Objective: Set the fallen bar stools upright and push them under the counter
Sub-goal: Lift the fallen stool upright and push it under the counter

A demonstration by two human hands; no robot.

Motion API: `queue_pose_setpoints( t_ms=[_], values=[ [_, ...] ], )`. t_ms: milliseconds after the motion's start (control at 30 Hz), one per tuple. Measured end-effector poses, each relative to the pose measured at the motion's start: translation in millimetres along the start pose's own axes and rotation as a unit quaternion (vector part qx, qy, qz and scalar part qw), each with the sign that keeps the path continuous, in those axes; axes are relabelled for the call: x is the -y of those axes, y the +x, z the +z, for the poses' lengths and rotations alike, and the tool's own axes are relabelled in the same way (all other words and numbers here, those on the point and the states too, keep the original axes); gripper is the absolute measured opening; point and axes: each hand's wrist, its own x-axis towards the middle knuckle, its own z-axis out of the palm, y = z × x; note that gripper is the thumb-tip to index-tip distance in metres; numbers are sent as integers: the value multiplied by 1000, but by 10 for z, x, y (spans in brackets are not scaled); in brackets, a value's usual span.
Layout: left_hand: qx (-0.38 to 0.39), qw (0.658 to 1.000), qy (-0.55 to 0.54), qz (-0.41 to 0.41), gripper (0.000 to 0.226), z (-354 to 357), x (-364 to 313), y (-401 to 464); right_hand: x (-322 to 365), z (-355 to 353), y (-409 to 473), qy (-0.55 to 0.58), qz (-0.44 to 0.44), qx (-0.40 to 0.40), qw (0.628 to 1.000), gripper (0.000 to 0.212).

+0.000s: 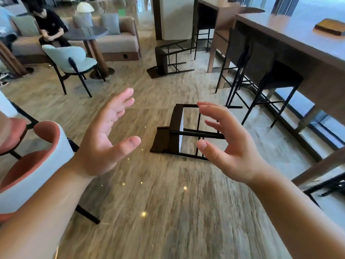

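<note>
A dark brown bar stool (173, 131) with thin black legs lies on its side on the floor in the middle of the view. A second fallen stool (164, 60) lies farther back near a white pillar. The long brown counter (291, 34) runs along the right side. My left hand (108, 135) is raised with fingers spread, left of the near stool, holding nothing. My right hand (225, 144) hovers in front of that stool's legs, fingers curled apart, touching nothing.
Two upright black stools (276, 81) stand under the counter. A white and terracotta armchair (37, 159) is at my left. A pale blue chair (71, 60), round table (89, 32) and sofa with a seated person (50, 25) are behind. A wooden box (330, 27) rests on the counter.
</note>
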Motion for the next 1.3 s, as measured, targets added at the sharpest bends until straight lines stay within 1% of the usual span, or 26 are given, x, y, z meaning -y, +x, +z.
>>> queue_pose_setpoints(
  t_ms=[67, 233, 467, 767, 1033, 1167, 1300],
  values=[
    [-5, 1000, -1, -4, 79, -100, 263, 132, -181, 92, 221, -1, 4, 6, 1000, 63],
    [-2, 1000, -22, -9, 80, -351, 1039, 467, -644, 456, 806, -2, 18, 5, 1000, 60],
    [26, 999, -31, 3, 81, -924, 2218, 1253, -1201, 1079, 1938, -29, 48, 5, 998, 57],
    [56, 997, -47, -2, 83, -1529, 3250, 2133, -1866, 1504, 3057, -31, 64, -28, 997, 60],
    [89, 994, -57, -12, 81, -1510, 4260, 3034, -2825, 1528, 3875, -25, 89, -53, 994, 60],
    [106, 993, -49, -7, 82, -1389, 4714, 3574, -3359, 1486, 4329, -24, 76, -68, 994, 59],
    [127, 991, -46, -15, 82, -1300, 5124, 4216, -3828, 1369, 4795, -13, 82, -79, 993, 57]
  ],
)
